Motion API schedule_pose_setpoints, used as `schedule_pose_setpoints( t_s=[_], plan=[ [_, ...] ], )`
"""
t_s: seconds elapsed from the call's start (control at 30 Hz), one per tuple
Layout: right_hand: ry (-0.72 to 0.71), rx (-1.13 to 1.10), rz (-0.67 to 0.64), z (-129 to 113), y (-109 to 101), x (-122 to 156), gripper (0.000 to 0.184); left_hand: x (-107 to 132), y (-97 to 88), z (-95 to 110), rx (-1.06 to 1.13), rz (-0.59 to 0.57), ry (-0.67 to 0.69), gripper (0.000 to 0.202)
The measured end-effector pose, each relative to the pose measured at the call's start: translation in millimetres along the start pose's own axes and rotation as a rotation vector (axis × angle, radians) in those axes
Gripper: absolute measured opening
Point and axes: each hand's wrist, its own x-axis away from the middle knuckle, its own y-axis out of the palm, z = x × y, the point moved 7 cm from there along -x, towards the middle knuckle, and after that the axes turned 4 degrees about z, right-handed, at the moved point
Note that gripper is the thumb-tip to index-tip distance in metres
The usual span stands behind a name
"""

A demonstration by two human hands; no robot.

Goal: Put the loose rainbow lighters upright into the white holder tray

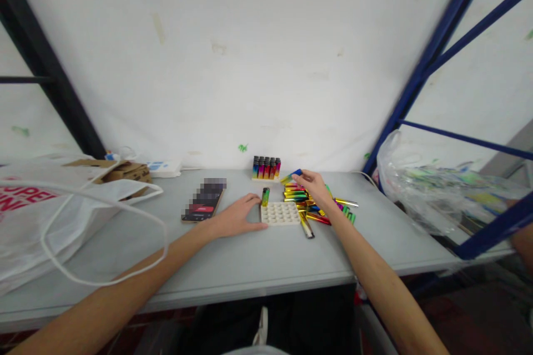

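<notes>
A white tray with rows of round holes (281,214) lies in front of me on the grey table. One green and yellow lighter (265,197) stands upright in its far left corner. My left hand (241,215) rests at the tray's left side, thumb and fingers spread apart. Above a loose pile of shiny coloured lighters (307,226), my right hand (314,184) pinches a blue and yellow lighter (291,177) between thumb and fingers. Behind the tray, several black-topped lighters (266,167) stand upright in a second white tray.
A phone (205,199) lies left of my left hand. Farther left are a white plastic bag (83,216) with a looping handle and a cardboard box (125,172). On the right stand a blue metal frame (410,89) and a clear plastic bag (428,188).
</notes>
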Motion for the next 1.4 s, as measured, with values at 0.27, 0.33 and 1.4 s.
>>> schedule_pose_setpoints(
  t_s=[0.27,0.33,1.4],
  plan=[
    [0.128,-0.357,-0.036,-1,25,8,0.050,0,-1.8,2,0.017,-0.014,-0.001,0.073],
    [0.146,-0.391,-0.066,-2,31,10,0.049,0,-1.8,2,0.014,-0.019,-0.006,0.073],
    [0.346,-0.200,-0.144,30,63,23,0.049,0,-3.4,7,-0.015,-0.054,-0.017,0.073]
  ],
)
